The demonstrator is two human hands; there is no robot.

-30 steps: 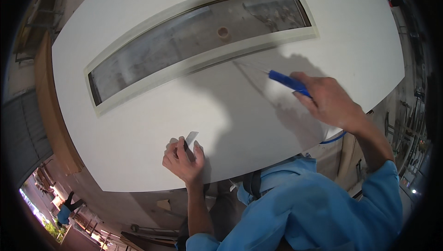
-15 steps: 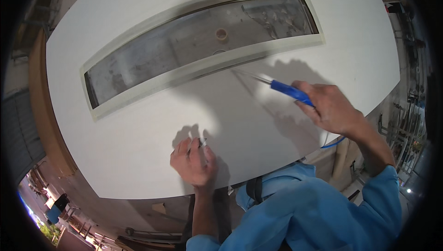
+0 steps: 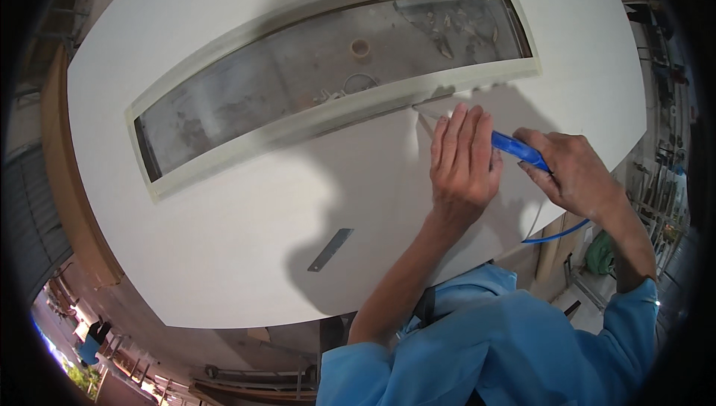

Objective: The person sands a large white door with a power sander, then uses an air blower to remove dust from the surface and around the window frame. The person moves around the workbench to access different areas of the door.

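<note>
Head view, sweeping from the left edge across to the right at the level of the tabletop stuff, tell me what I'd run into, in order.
Long brown strip, flat grey metal piece, left hand, blue handle, right hand.

The person's bare left hand (image 3: 464, 171) is turned back upward, its 4 long fingers (image 3: 482, 137) nearly straight, set close together and pointing forward; its thumb lies along the right side, and its palm is hidden. Behind it, the bare left forearm (image 3: 395, 287) slants down and leftward into a blue cloth left sleeve (image 3: 354, 369). The bare right hand (image 3: 576, 171) is curled in a grip, knuckles up, aimed toward the left hand. The 2 hands are near each other but apart. The bare right forearm (image 3: 634, 249) drops steeply into a blue cloth right sleeve (image 3: 630, 320).
</note>
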